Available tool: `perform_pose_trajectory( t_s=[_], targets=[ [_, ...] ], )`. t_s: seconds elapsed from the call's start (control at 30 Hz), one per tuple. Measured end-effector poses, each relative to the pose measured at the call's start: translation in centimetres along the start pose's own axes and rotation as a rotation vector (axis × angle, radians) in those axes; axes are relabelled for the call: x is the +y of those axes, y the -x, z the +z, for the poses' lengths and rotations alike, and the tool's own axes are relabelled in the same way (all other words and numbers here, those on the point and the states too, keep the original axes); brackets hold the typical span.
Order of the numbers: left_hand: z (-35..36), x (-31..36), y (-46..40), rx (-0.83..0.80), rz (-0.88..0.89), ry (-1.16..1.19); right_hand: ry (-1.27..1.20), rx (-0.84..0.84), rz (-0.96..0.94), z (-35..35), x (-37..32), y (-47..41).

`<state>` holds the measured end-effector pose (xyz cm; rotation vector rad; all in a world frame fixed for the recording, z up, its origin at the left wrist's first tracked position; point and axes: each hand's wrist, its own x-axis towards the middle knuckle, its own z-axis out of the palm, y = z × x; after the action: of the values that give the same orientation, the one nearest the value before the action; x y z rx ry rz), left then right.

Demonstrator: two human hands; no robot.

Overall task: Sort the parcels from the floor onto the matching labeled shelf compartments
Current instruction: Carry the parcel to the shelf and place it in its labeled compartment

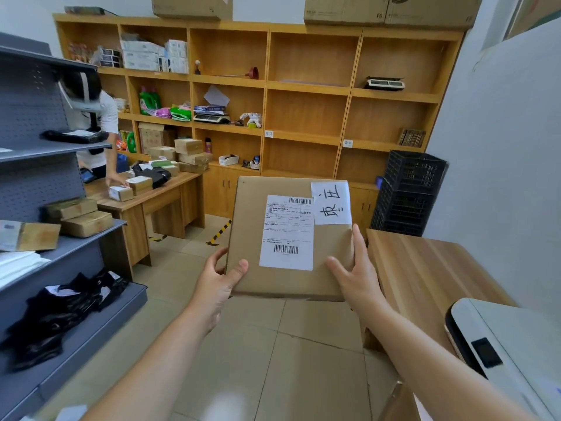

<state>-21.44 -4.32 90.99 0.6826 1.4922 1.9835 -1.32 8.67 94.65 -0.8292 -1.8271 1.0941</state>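
I hold a flat brown cardboard parcel [282,284] in front of me at chest height. It carries a white shipping label with barcodes and a white slip with handwritten characters at its top right corner. My left hand [220,278] grips its lower left corner, thumb on top. My right hand [356,275] grips its right edge. Behind it stands the wooden shelf unit [306,86]; small white labels [269,134] are stuck on its shelf edges. The compartments straight ahead hold nothing.
A grey metal rack [54,244] with boxes and black bags lines the left. A person in white works at a wooden desk [158,192] stacked with parcels. Black crates [406,192] stand at the right, next to a wooden table [425,275] and a white device [510,344].
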Motion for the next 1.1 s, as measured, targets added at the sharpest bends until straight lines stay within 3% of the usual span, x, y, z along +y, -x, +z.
perform_pose_trajectory(
  t_s=[0.4,0.77,1.1],
  targets=[
    [3.6,-2.9,-7.8,-0.033,0.041,-0.085,0.059,0.033,-0.049,1.1,5.9,-6.9],
    [14.6,-6.7,-25.2,-0.020,0.214,-0.334,0.044,-0.011,-0.018,-1.2,15.1,-27.3],
    [23.1,-8.7,-39.7,-0.013,0.219,-0.415,0.045,0.005,-0.061,-4.2,19.6,-43.3]
  ],
)
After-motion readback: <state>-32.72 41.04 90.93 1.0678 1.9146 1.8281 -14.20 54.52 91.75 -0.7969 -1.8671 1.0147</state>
